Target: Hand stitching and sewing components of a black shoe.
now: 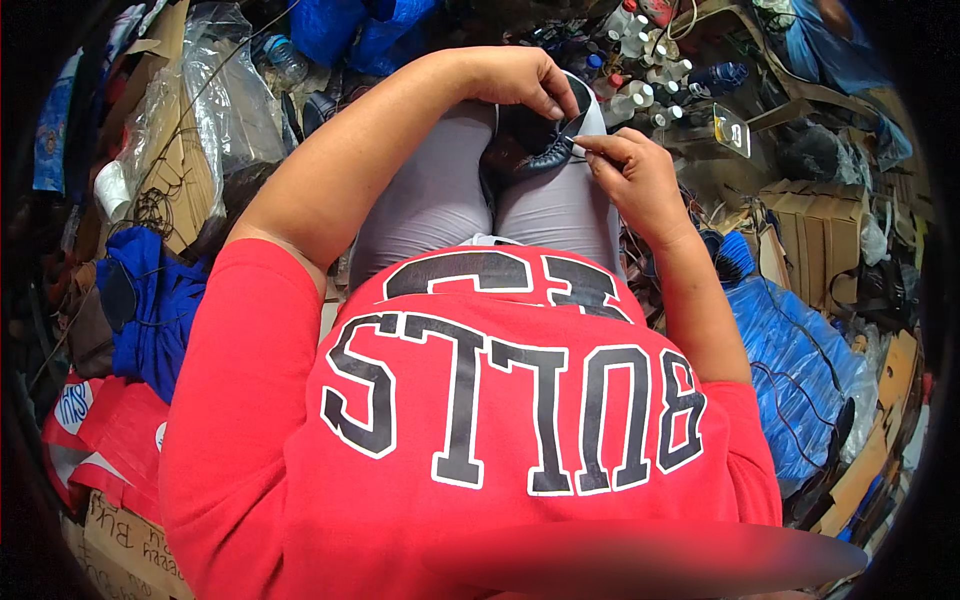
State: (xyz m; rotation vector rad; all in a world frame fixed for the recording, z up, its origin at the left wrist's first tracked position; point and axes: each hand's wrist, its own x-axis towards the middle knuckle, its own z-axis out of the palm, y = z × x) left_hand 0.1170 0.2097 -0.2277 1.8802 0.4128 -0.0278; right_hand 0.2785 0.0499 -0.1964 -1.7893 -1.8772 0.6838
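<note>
A black shoe [548, 162] with a white sole edge rests between my grey-trousered knees, its dark opening facing up. My left hand [522, 82] reaches over from the far side, with thumb and fingers closed on the shoe's upper rim. At the shoe's right side, my right hand [635, 178] is closed in a pinch by the white edge. A small pale tip shows at its fingertips, too small to name. Part of the shoe is hidden behind my left fingers and between my legs.
Several plastic bottles [650, 75] with coloured caps stand at the far right. Clear plastic sheeting [232, 110] and blue cloth [155, 300] lie on the left. To the right are a blue plastic bag [785, 370] and cardboard [815, 225].
</note>
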